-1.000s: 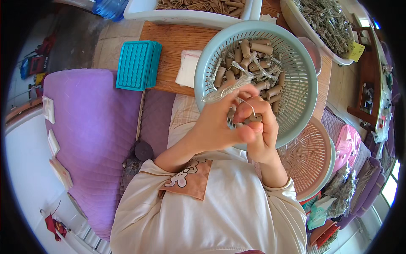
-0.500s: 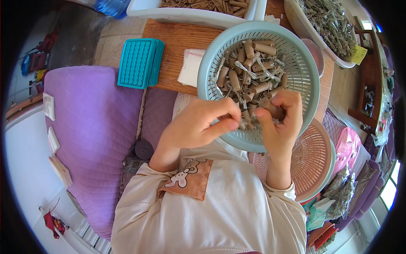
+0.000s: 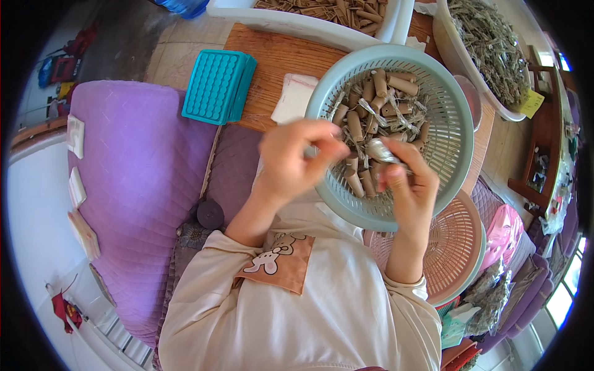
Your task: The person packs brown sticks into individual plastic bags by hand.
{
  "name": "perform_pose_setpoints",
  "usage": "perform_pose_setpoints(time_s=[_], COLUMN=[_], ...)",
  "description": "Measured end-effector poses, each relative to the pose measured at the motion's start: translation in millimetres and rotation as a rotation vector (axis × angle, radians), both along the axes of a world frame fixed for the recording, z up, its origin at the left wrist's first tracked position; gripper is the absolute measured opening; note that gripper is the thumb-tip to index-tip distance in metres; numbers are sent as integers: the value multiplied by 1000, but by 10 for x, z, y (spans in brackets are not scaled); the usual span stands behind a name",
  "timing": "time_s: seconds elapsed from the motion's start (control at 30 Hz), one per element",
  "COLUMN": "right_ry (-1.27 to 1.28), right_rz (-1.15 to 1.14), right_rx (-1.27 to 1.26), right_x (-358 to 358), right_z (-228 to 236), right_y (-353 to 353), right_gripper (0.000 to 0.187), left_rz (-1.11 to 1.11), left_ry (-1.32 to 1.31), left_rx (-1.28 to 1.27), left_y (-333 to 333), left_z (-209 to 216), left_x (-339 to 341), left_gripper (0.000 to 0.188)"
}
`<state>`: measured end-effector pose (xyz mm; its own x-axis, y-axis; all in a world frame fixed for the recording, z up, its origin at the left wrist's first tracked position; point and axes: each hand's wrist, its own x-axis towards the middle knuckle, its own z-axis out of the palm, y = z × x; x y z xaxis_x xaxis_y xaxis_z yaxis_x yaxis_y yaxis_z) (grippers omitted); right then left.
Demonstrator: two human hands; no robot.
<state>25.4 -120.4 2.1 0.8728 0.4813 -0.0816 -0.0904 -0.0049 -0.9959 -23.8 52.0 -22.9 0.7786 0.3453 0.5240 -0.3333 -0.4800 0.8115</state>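
Observation:
My right hand (image 3: 413,188) is closed, thumb against fingers, on a small piece with a shiny, clear-looking wrap (image 3: 380,151); its far side is hidden by the fingers. To its left, over the rim of a pale green colander (image 3: 459,167), hovers my left hand (image 3: 291,154). Motion smears its fingers, and I cannot make out anything in them. Beneath both hands the colander holds many brown cardboard tubes (image 3: 354,126), mixed with crinkled clear strands (image 3: 408,117).
A pink colander (image 3: 461,247) sits below the green one at right. Teal dimpled trays (image 3: 213,86) and a folded white cloth (image 3: 294,99) lie on the wooden table (image 3: 272,55). Beyond are a white bin (image 3: 291,25) of brown pieces and a tub (image 3: 489,49) of clear strands.
My left hand has drawn back up and to the left, away from the right hand. The shiny wrapped end in my right hand now shows. The whole view has shifted slightly.

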Motion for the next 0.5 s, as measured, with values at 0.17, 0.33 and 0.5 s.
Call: perform_pose_setpoints(time_s=[0.17,0.33,0.5], right_ry=[12,17,346], right_rz=[-54,-25,215], right_rx=[-46,-79,626], right_x=[113,113,128], right_z=[-64,4,179], right_y=[-160,-184,-193], right_gripper=[24,23,27], left_rz=[427,457,419], left_ry=[259,579,720], left_rx=[57,385,234], left_y=[577,513,618], left_z=[-609,-1057,-1091], left_x=[280,240,263], left_gripper=[18,34,32])
